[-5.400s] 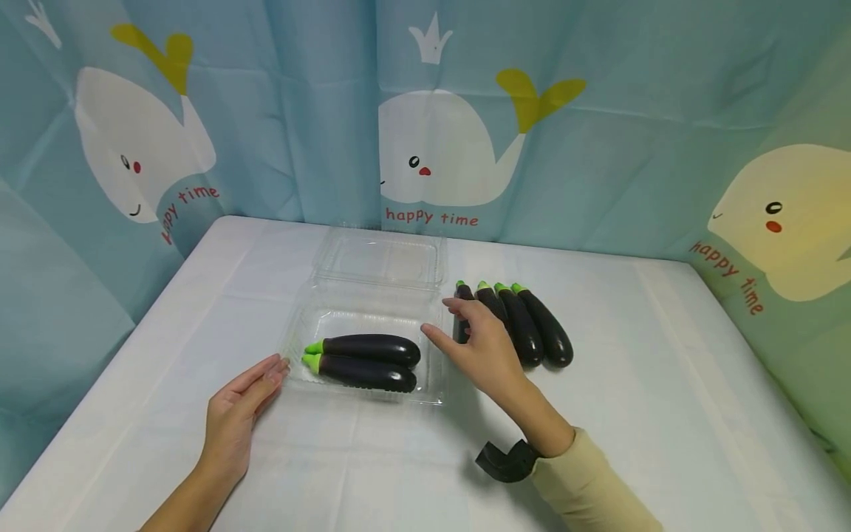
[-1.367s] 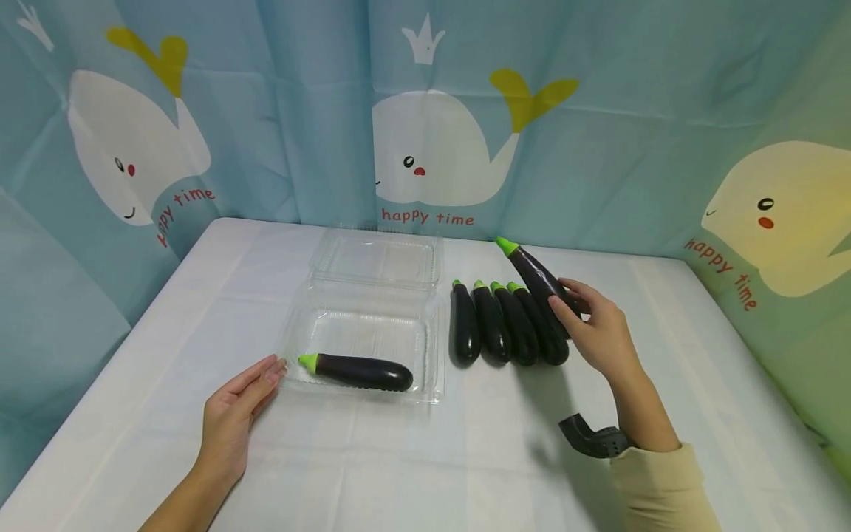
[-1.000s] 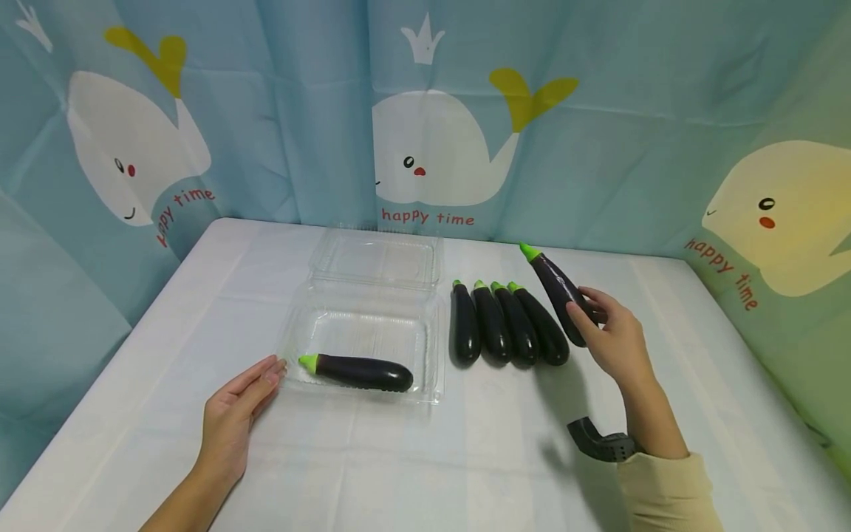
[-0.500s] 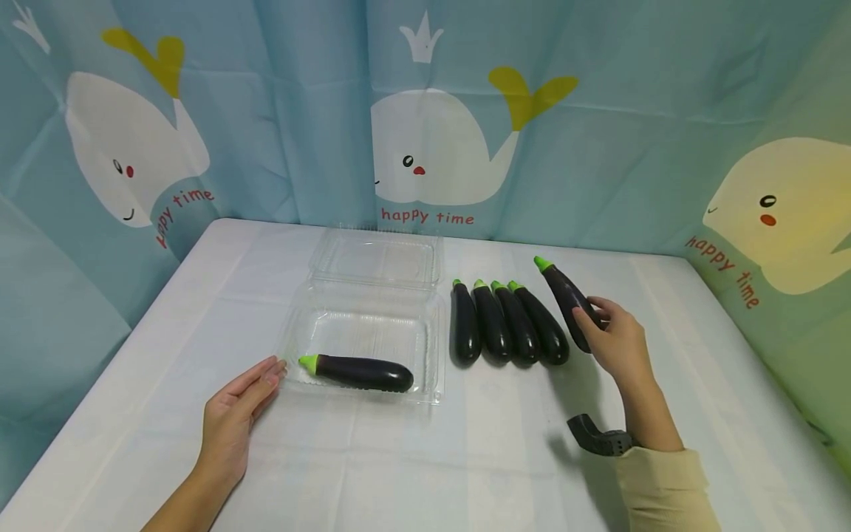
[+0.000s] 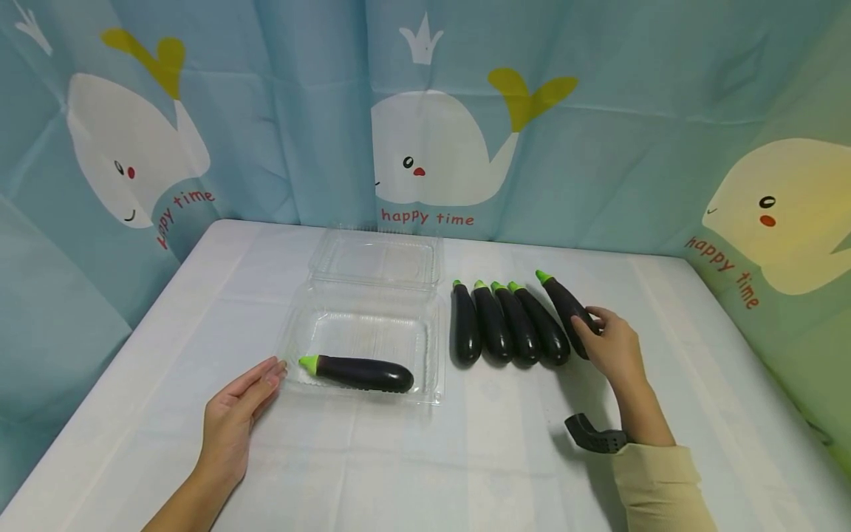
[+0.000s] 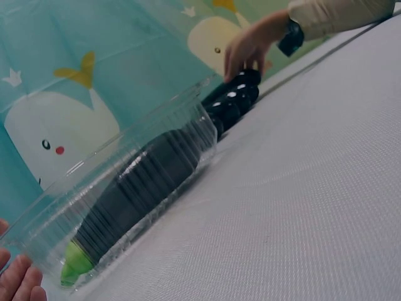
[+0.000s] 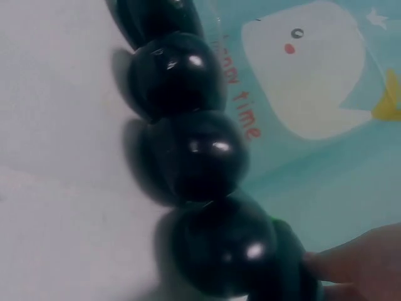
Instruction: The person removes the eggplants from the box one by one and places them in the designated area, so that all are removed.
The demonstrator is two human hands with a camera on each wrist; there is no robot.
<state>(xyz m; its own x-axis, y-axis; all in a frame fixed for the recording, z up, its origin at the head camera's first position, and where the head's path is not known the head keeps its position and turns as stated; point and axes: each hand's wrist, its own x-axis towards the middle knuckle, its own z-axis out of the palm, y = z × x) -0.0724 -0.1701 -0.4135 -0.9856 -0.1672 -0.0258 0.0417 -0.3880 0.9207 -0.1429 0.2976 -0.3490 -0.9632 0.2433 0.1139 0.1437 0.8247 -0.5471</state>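
Observation:
My left hand [image 5: 229,421] pinches the left rim of a clear plastic clamshell container [image 5: 435,369], whose lid [image 5: 379,262] lies folded back behind it. A single dark eggplant [image 5: 366,374] with a green stem lies in the base, along the front wall. On the right, my right hand [image 5: 614,347] grips another eggplant [image 5: 565,307] between thumb and fingers, stem end toward the back. It is low beside a row of several eggplants [image 5: 492,325] on the table. In the right wrist view their rounded ends [image 7: 200,157] line up, with my fingers [image 7: 357,257] on the end one.
A white cloth covers the table [image 5: 372,473]. Blue curtains [image 5: 319,111] with whale prints hang along the back and left, turning green at right. A black strap [image 5: 595,436] circles the right wrist, under a beige sleeve [image 5: 661,480].
One of two eggplants in the container has been taken out by my right hand and carried right, past the row, then lowered beside it. My left hand stays at the rim.

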